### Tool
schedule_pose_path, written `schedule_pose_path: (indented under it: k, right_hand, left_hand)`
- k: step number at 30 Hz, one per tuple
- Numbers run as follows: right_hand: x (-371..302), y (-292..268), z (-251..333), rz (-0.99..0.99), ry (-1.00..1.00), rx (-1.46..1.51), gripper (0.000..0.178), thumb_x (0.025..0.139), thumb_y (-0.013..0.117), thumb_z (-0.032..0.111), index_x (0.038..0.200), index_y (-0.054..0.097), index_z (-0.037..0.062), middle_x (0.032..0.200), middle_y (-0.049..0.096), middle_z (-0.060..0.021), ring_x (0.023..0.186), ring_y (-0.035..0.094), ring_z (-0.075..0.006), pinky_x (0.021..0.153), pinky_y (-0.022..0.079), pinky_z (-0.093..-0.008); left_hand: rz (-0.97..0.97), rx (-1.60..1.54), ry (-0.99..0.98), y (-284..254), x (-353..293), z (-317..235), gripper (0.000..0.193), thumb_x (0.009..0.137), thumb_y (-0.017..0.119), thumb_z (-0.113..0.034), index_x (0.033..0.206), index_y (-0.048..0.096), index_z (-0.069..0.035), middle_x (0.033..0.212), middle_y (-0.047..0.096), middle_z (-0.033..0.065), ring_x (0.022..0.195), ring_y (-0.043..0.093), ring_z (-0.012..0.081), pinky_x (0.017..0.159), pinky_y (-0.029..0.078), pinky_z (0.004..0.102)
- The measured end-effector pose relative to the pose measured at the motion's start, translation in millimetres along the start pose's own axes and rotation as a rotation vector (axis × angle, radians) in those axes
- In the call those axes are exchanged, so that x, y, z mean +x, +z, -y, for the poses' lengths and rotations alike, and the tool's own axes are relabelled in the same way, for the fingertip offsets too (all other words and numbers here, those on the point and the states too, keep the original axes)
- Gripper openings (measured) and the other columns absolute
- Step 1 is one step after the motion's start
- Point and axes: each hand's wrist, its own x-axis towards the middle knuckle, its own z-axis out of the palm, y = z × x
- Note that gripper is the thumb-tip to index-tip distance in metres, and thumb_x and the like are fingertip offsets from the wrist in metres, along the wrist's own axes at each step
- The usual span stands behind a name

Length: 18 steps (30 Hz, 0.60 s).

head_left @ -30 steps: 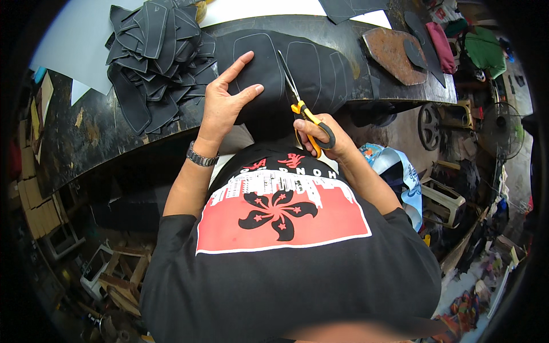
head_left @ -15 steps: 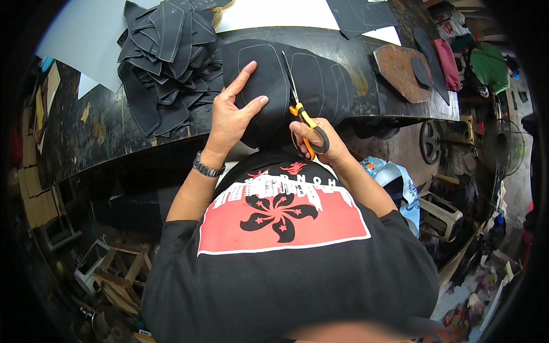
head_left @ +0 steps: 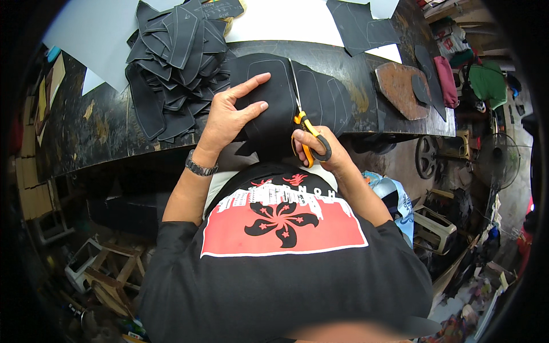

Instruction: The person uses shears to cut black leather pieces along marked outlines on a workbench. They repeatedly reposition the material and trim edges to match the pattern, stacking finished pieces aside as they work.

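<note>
A black sheet (head_left: 271, 86) with pale outlines drawn on it lies at the table's near edge, its lower end hanging over. My left hand (head_left: 230, 117) rests on its left part, thumb and forefinger stretched apart; its other fingers are mostly hidden. In my right hand (head_left: 326, 150) are scissors with yellow-and-black handles (head_left: 306, 121). Their blades point away from me, nearly closed, along the line between two outlined shapes on the sheet. The right part of the sheet (head_left: 326, 94) carries more outlines.
Left of the sheet is a heap of cut black pieces (head_left: 177, 63). White sheets (head_left: 280, 23) lie at the back. A brown board (head_left: 397, 91) and a pink item (head_left: 445, 80) lie to the right. A fan (head_left: 498, 163) and a stool (head_left: 434, 228) stand beyond the table's right end.
The scissor blades have come closer together on the sheet. My left hand keeps its place with fingers spread. The whole view has shifted slightly.
</note>
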Motion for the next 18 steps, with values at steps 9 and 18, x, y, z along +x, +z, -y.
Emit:
schedule_pose_path:
  k: [9,18]
  right_hand:
    - [2,2,4,-0.001,-0.033,-0.031,0.040,0.088,0.066,0.041,0.073,0.058,0.0046,0.061,0.053,-0.0033,0.047,0.049,-0.0104,0.045,0.041,-0.0226]
    - [-3,-2,5,-0.033,0.027,-0.118,0.036,0.087,0.070,0.033,0.071,0.055,0.0050,0.058,0.052,-0.0035,0.042,0.048,-0.0103,0.041,0.039,-0.0233]
  left_hand:
    - [-0.005,-0.056,0.005,-1,-8,-3,0.057,0.083,0.066,0.003,0.138,0.051,0.000,0.133,0.058,0.0092,0.115,0.055,0.0118,0.100,0.044,0.0262]
    - [0.009,-0.037,0.031,-6,-9,-6,0.055,0.083,0.064,0.003,0.137,0.052,0.000,0.134,0.058,0.0101,0.117,0.055,0.0123,0.102,0.042,0.0269]
